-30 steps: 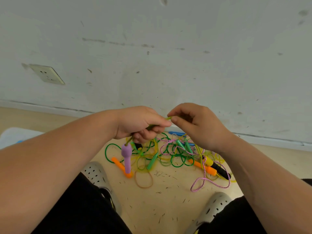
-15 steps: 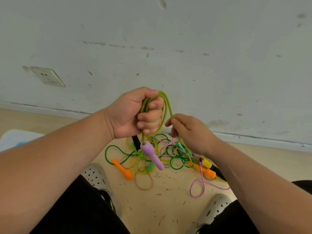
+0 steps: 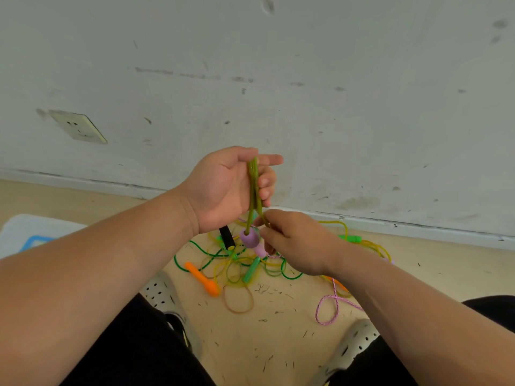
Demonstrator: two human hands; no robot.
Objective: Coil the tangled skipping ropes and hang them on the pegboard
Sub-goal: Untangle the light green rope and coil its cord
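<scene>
- We see a scuffed white wall (image 3: 334,107) filling the upper half, with a wall socket (image 3: 78,126) at the left.
- Below it lies a pale floor (image 3: 278,344), with two perforated grey shoes (image 3: 158,291) at the lower edge.
- Our left hand (image 3: 225,188) is raised, palm towards us. Its lower fingers curl round several strands of an olive-green rope (image 3: 253,185), and the index finger points out straight.
- Our right hand (image 3: 295,243) sits just below, thumb and forefinger pinching one of those strands.
- A tangle of ropes (image 3: 239,263) in green and yellow rests on the floor near the wall, beneath both hands.
- A pink braided rope (image 3: 328,307) loops out from the tangle on the right.
- A thin brown loop (image 3: 238,300) lies just in front of the tangle.
- An orange handle (image 3: 202,278) lies at the tangle's left edge, and a green handle (image 3: 251,270) lies in the middle.
- A purple handle (image 3: 249,238) hangs from the olive-green rope, between the hands.
- A black handle (image 3: 226,237) pokes out under the left palm; we cannot tell whether it is held.
</scene>
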